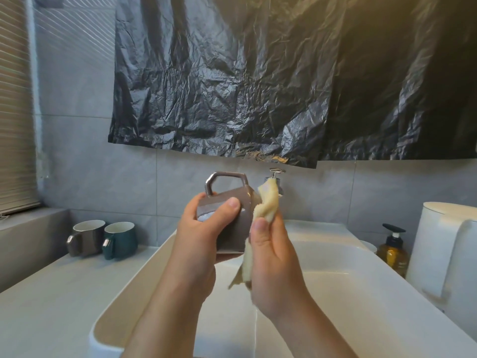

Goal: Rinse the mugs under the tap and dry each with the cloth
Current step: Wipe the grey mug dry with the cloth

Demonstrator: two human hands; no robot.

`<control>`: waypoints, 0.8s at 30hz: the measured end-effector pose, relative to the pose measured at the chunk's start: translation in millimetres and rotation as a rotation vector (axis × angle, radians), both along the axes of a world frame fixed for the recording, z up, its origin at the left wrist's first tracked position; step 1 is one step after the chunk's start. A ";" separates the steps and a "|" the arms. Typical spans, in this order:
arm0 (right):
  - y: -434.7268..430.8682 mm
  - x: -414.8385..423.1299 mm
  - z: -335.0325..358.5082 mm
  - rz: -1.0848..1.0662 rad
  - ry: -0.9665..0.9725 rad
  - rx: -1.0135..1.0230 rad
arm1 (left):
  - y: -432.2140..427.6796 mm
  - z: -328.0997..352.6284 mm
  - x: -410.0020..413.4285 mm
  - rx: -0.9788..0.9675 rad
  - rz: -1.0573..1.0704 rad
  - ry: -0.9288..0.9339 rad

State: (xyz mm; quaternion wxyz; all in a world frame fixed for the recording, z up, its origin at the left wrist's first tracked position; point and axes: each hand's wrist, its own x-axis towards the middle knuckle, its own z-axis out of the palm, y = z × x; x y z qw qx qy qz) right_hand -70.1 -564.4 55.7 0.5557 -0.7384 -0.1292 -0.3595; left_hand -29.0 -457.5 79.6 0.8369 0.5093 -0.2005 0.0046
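Your left hand [204,228] grips a grey mug [227,215] held on its side above the white basin [335,280], thumb across the body and the angular metallic handle [224,180] pointing up. Your right hand [273,259] is closed on a pale yellow cloth [267,205], pinching it between thumb and fingers; the cloth's upper end presses against the mug's right edge, and its lower end hangs down past the palm. Both hands are over the basin, near its middle.

To the left, on the white counter [51,293], two more mugs stand upright, just beside each other: a brown-grey mug [86,237] and a dark green mug [121,240]. To the right, an amber pump bottle [393,250] stands beside a white toilet tank [444,244].

Behind the cloth, the chrome tap [277,177] projects from the grey tiled wall [90,151]. A crumpled black plastic sheet [258,73] hangs above it.
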 end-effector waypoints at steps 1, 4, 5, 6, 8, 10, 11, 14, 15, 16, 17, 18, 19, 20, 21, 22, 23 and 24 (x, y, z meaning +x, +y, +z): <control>-2.2 1.0 1.0 -0.025 -0.065 -0.020 | -0.3 -1.1 -0.1 0.031 -0.025 -0.025; -10.1 5.1 4.8 0.074 -0.153 0.097 | -2.7 -3.4 -4.2 0.102 -0.091 -0.131; -12.9 5.3 6.8 0.152 -0.150 0.195 | -3.1 -4.2 -5.1 0.115 -0.114 -0.166; -16.5 5.1 8.8 0.242 -0.125 0.319 | -2.9 -4.7 -5.6 0.117 -0.140 -0.197; -22.6 1.5 14.4 0.403 -0.015 0.545 | -2.1 -5.7 -5.6 0.115 -0.187 -0.253; -27.9 0.7 16.6 0.421 0.062 0.635 | -5.0 -7.0 -5.9 0.112 -0.184 -0.283; -27.1 -0.6 17.7 0.420 0.078 0.625 | -8.0 -7.4 -6.6 0.088 -0.170 -0.273; -20.4 2.5 10.5 0.331 0.053 0.443 | -15.0 -6.6 -7.7 -0.051 -0.106 -0.130; -16.8 2.0 8.2 0.254 0.056 0.354 | -14.9 -5.3 -7.3 -0.083 -0.081 -0.095; -13.0 0.8 6.2 0.184 0.067 0.266 | -13.3 -4.1 -6.1 -0.097 -0.061 -0.079; -10.1 -0.5 4.2 0.105 0.073 0.196 | -11.2 -2.6 -5.1 -0.091 -0.052 -0.076; -7.6 -2.7 4.6 0.047 0.062 0.158 | -8.4 -2.0 -4.4 -0.074 -0.054 -0.079; -6.0 -3.8 5.5 0.023 0.038 0.147 | -6.4 -2.2 -4.6 -0.053 -0.066 -0.084; -4.5 -4.4 7.2 0.025 -0.007 0.151 | -5.1 -2.8 -5.0 -0.026 -0.087 -0.102; -4.4 -5.9 9.3 0.058 -0.043 0.197 | -4.7 -3.6 -5.8 0.002 -0.117 -0.144; -5.4 -5.6 12.2 0.100 -0.060 0.301 | -4.8 -4.9 -6.4 0.031 -0.148 -0.201; -8.8 -6.5 16.8 0.167 -0.045 0.425 | -5.2 -5.8 -7.7 0.063 -0.177 -0.258; -12.7 -9.1 21.4 0.237 -0.001 0.536 | -5.6 -6.6 -9.0 0.093 -0.200 -0.301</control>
